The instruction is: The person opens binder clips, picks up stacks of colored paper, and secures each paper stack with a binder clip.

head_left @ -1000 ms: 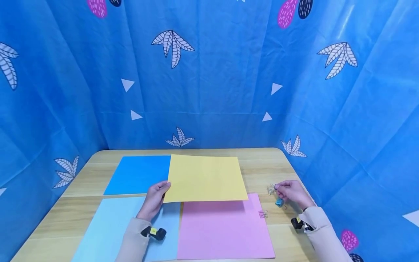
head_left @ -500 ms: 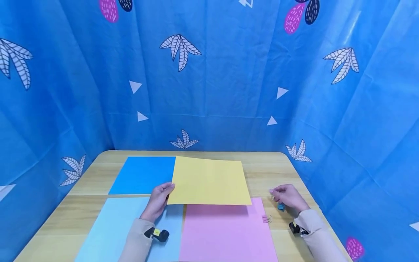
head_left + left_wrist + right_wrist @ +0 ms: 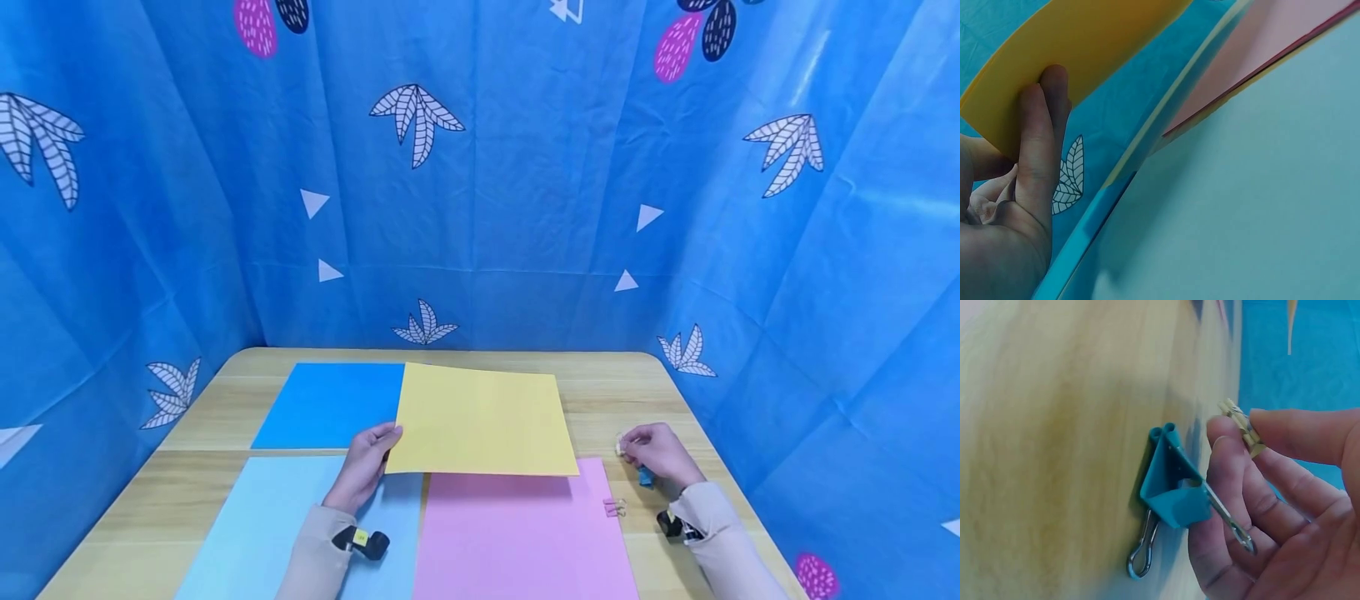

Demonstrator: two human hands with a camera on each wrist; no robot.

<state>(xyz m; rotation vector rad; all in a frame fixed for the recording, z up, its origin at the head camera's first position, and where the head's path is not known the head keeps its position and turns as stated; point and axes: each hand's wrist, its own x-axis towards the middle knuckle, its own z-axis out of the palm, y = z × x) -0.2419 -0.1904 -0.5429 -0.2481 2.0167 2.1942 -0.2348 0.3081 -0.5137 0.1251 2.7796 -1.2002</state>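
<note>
My left hand (image 3: 364, 468) grips the left edge of a yellow sheet of paper (image 3: 483, 421), thumb on top and fingers underneath, as the left wrist view shows. The sheet is held above the table and overlaps the pink and dark blue paper below. Over on the right, my right hand (image 3: 663, 454) pinches a small pale yellow binder clip (image 3: 1242, 427) between thumb and fingertips. Right beside those fingers, a teal binder clip (image 3: 1169, 481) stands on the table with its wire handles spread.
Pink paper (image 3: 525, 537) lies at the front with a pink binder clip (image 3: 613, 507) on its right edge. Light blue paper (image 3: 262, 525) is to its left, dark blue paper (image 3: 330, 404) behind. A patterned blue curtain (image 3: 480, 192) surrounds the wooden table (image 3: 127, 517).
The right hand has picked the yellow binder clip up from beside the teal one and turned it in its fingertips. The left hand keeps the yellow sheet in place; the head view shifted slightly.
</note>
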